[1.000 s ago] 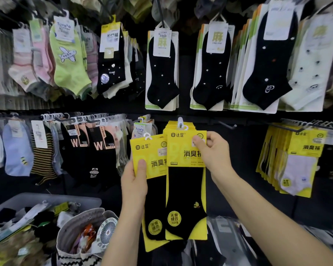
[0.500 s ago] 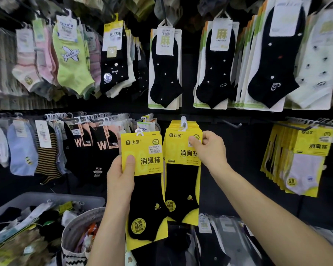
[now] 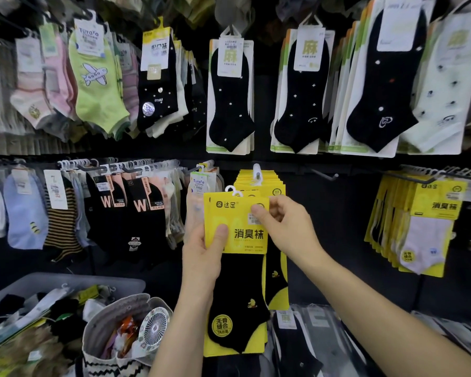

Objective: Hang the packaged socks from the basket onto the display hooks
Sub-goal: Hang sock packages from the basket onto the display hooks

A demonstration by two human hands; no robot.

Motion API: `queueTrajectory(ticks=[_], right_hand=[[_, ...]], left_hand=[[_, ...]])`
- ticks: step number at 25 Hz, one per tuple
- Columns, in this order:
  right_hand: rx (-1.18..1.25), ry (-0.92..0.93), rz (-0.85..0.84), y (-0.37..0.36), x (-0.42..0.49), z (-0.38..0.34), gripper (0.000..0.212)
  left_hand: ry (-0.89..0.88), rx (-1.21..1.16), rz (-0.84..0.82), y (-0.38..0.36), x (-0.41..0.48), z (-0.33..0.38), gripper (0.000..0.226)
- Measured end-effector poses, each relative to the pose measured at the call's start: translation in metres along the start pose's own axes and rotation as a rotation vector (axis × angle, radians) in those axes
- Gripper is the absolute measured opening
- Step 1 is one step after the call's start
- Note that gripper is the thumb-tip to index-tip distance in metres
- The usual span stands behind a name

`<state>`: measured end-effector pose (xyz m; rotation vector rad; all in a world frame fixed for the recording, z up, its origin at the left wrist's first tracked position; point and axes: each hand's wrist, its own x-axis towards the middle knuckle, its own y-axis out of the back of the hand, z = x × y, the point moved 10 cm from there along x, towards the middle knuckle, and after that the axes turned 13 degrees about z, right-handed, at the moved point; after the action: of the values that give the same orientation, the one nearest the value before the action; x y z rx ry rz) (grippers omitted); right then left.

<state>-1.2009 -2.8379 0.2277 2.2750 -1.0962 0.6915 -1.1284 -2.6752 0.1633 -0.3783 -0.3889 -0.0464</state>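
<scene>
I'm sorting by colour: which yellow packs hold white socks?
The stack hanging at far right; the held pack and the stack behind it show black socks.

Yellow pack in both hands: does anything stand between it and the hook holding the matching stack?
Nothing visible does. The pack, pinched by the left hand and right hand, sits directly before the stack, its hanger free just below the stack's top.
</scene>
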Motion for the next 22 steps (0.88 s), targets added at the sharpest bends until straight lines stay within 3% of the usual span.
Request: queueTrajectory(ticks=[2, 6, 14, 18, 22], right_hand=[[0.066, -0.084, 0.008, 0.005, 0.002, 0.006, 0.022], [0.177, -0.195, 0.046, 0.018, 0.007, 0.015, 0.012], [-0.067, 0.022, -0.197, 0.008, 0.025, -0.029, 0.014], [-0.073, 0.016, -0.125, 0.017, 0.041, -0.037, 0.014], [0.0, -0.033, -0.007, 0.019, 0.065, -0.04, 0.011]], left_hand=[[0.008, -0.027, 0.0, -0.004, -0.003, 0.0, 0.012], [0.024, -0.096, -0.078, -0.014, -0.008, 0.002, 0.023], [0.005, -0.036, -0.032, -0.01, -0.004, -0.001, 0.024], [0.025, -0.032, -0.046, -0.013, -0.004, -0.005, 0.023], [-0.03, 0.038, 0.099, 0.011, 0.004, -0.004, 0.021]])
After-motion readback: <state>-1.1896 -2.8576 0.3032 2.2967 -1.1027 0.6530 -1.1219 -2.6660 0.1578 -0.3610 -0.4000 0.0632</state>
